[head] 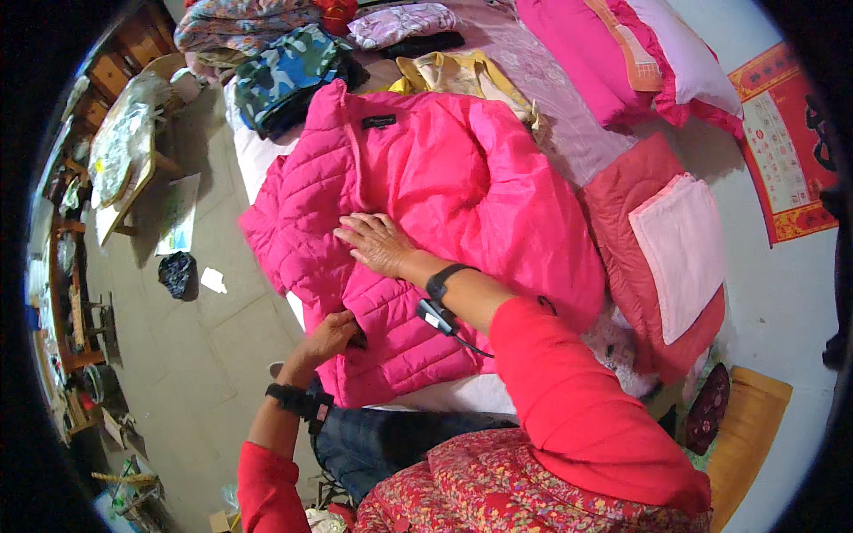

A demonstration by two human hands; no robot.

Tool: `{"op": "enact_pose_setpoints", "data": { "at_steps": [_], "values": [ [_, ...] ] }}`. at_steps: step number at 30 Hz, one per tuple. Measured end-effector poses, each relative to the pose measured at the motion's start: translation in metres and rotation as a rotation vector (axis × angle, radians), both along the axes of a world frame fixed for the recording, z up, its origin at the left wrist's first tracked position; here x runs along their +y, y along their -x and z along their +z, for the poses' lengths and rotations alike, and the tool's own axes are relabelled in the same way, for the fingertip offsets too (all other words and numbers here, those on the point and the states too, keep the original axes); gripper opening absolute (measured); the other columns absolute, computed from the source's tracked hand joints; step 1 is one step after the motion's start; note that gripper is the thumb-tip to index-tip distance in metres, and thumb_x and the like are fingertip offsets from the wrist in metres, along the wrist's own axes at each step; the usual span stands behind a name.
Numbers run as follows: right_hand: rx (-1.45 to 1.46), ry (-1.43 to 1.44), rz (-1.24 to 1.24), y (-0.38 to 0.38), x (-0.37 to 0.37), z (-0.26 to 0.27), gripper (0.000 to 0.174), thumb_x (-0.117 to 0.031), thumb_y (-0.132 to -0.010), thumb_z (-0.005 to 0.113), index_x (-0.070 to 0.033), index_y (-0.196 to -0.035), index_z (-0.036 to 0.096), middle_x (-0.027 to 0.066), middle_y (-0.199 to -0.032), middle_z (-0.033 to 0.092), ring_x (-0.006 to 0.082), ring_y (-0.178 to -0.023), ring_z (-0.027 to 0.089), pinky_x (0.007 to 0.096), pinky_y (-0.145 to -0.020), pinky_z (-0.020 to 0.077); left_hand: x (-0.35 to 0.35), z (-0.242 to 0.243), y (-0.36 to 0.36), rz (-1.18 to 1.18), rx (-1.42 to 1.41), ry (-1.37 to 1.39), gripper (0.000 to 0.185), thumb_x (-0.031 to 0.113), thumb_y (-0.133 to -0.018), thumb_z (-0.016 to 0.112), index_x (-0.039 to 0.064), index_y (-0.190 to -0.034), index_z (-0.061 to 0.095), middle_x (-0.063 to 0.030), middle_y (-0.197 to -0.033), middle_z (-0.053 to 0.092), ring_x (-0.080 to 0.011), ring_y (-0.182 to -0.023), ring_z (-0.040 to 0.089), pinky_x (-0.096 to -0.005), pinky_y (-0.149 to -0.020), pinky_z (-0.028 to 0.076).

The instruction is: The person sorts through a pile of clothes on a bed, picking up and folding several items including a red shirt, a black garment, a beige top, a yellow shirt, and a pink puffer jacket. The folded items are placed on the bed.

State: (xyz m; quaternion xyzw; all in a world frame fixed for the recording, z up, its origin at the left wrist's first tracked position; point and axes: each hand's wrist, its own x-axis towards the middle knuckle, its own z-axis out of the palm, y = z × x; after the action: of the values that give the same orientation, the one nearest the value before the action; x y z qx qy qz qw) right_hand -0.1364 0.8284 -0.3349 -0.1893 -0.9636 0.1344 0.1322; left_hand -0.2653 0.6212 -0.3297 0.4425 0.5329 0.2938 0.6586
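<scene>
A pink quilted jacket (pixel 426 333) lies spread on the bed, one front panel laid partly over its smooth pink lining (pixel 426 173). My right hand (pixel 378 245) rests palm down on that panel, fingers slightly apart. Lower and to the left, my left hand (pixel 330 340) grips the panel at a fold or pocket opening. Its fingertips are partly hidden in the cloth, beside a small dark patch that I cannot identify. A dark label (pixel 379 121) shows inside the collar.
Folded camouflage clothing (pixel 290 70) and a yellow-trimmed garment (pixel 460 73) lie beyond the jacket. To the right are a red quilted item (pixel 620 180) with a pink folded cloth (pixel 683 253), and a pillow (pixel 700 60). Tiled floor (pixel 226 353) and a low table (pixel 126 193) are left.
</scene>
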Motion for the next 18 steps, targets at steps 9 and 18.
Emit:
{"op": "enact_pose_setpoints", "data": {
  "at_steps": [9,18],
  "values": [
    [0.353,-0.081,-0.516,-0.244,0.041,0.072,0.037,-0.003,-0.074,0.065,-0.006,-0.111,0.061,0.0133,-0.117,0.059,0.0298,-0.113,0.053,0.0393,-0.1,0.0399,-0.046,0.057,-0.04,-0.021,1.011,-0.049,0.043,0.042,-0.088,0.057,-0.001,-0.09,0.061,-0.0252,-0.081,0.064,-0.0424,-0.08,0.063,-0.0478,-0.069,0.048],
    [0.324,1.107,-1.585,-0.439,-0.008,0.045,0.082,-0.056,-0.078,0.066,-0.011,-0.139,0.036,0.0126,-0.143,0.039,0.0337,-0.126,0.041,0.0567,-0.094,0.0382,-0.039,0.05,-0.056,0.517,0.709,-0.301,0.031,0.029,-0.088,0.059,0.002,-0.105,0.061,-0.0247,-0.093,0.065,-0.0412,-0.091,0.062,-0.0479,-0.076,0.049]
  ]
}}
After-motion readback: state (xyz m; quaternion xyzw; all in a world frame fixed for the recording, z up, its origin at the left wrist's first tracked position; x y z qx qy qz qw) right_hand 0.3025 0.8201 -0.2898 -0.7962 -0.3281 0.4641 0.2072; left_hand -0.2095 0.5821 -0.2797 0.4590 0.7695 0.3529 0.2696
